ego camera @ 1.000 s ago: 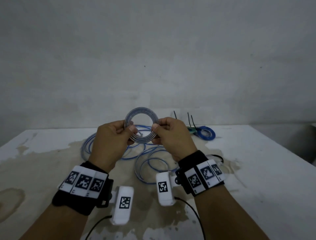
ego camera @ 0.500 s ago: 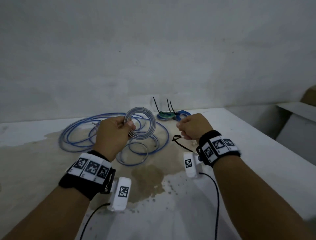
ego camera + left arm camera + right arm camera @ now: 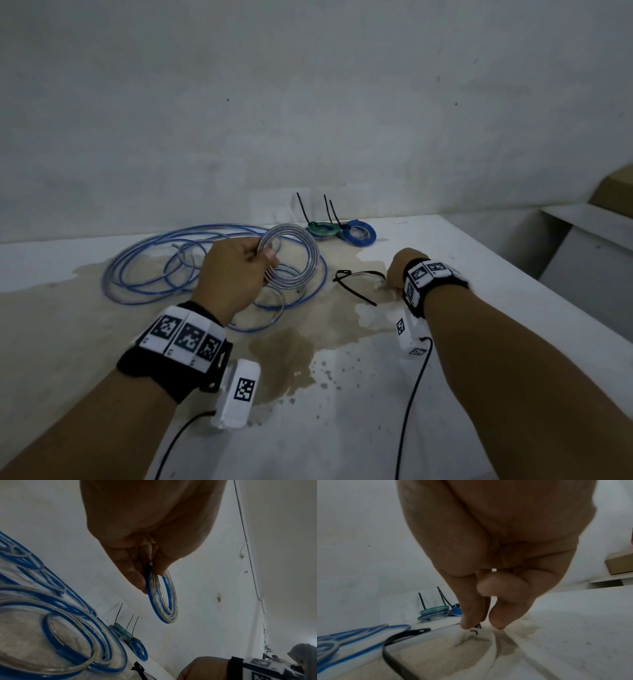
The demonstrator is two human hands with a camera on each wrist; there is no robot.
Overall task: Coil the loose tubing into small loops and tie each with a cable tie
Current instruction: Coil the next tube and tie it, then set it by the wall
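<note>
My left hand pinches a small coil of clear tubing and holds it upright above the table; in the left wrist view the coil hangs from thumb and fingers. Under it, loose blue and clear tubing sprawls in wide loops. My right hand is down at the table to the right, fingertips pinching the end of a black cable tie. The black ties lie between my two hands.
Tied coils, a green one and a blue one, sit by the back wall with tie tails sticking up. The white stained table ends at the right, where a ledge and a cardboard box stand.
My right hand let go of the clear coil and moved right and down to the black cable ties. The left hand kept the coil alone.
</note>
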